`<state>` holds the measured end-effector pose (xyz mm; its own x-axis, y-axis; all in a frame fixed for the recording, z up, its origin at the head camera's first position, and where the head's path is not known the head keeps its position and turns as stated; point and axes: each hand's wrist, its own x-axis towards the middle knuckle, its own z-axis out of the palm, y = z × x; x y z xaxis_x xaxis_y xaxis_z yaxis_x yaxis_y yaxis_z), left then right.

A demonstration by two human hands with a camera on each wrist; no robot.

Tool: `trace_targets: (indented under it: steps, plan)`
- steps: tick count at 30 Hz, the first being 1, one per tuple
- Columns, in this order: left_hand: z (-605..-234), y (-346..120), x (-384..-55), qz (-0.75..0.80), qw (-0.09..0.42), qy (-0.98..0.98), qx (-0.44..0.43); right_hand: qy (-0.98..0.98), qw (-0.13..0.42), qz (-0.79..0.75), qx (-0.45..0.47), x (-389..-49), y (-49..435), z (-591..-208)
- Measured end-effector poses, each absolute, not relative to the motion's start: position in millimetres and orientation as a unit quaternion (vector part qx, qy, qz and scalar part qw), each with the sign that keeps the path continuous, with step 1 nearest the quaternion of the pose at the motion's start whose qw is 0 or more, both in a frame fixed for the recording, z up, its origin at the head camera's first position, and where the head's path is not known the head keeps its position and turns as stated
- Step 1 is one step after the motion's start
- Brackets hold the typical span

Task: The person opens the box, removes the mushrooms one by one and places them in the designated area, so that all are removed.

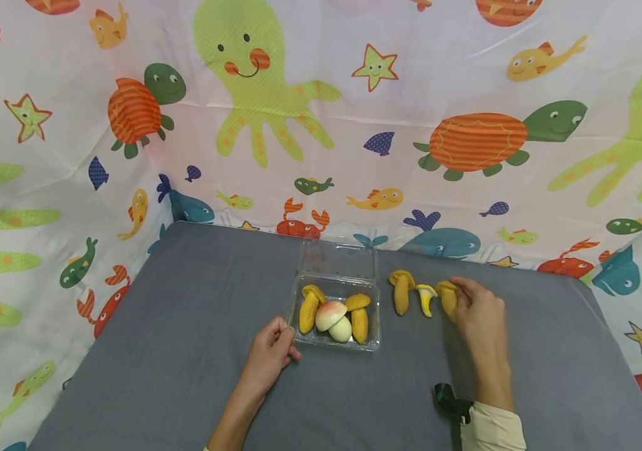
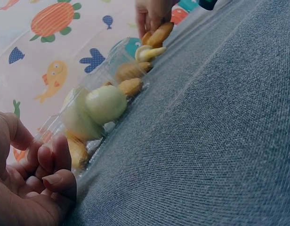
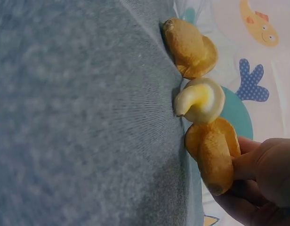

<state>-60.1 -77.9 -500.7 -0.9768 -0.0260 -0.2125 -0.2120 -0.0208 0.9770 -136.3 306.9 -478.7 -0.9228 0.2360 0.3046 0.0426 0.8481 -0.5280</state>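
Observation:
My left hand (image 1: pixel 270 354) pinches the left edge of a clear plastic clamshell box (image 1: pixel 377 343), its lid folded open toward the back. Inside lie a brown toy mushroom (image 1: pixel 308 313) on the left, a pale one with a reddish cap (image 1: pixel 332 315) in the middle, and another brown one (image 1: pixel 359 322) on the right. To the right of the box, my right hand (image 1: pixel 481 316) holds a brown toy mushroom (image 3: pixel 214 160) between thumb and fingers. Beside it are a small yellow mushroom with a pale cap (image 3: pixel 200 101) and a brown mushroom (image 1: pixel 402 293), in a row on the cloth.
A grey cloth (image 1: pixel 185 300) covers the table. Behind it and at both sides hangs a curtain (image 1: pixel 321 156) printed with sea animals. A dark strapped device (image 1: pixel 451 401) sits by the right wrist, near the beige sleeve (image 1: pixel 492 429).

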Motion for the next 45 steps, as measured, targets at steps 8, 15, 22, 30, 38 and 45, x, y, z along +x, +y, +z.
trace_targets:
  steps: [8, 15, 22, 30, 38, 45]
  plan:
    - [-500.4, -77.4, -60.6, 0.703, 0.069, 0.702, -0.085, -0.949, 0.183, 0.249, -0.066, -135.4, 310.9, -479.8]
    - [-500.8, -77.8, -61.3, 0.707, 0.070, 0.699, -0.082, -0.950, 0.184, 0.244, -0.068, -134.5, 313.3, -481.4]
    - [-500.9, -78.7, -60.4, 0.708, 0.071, 0.697, -0.086, -0.952, 0.172, 0.242, -0.069, -134.4, 312.1, -482.1]
    - [-500.4, -78.1, -60.3, 0.712, 0.065, 0.694, -0.080, -0.953, 0.172, 0.240, -0.069, -132.1, 312.1, -481.9]
    - [-499.7, -77.9, -61.2, 0.714, 0.068, 0.692, -0.081, -0.954, 0.170, 0.238, -0.071, -131.1, 312.3, -479.7]
    - [-500.4, -77.8, -61.8, 0.716, 0.067, 0.690, -0.084, -0.956, 0.158, 0.238, -0.073, -130.8, 312.1, -477.6]
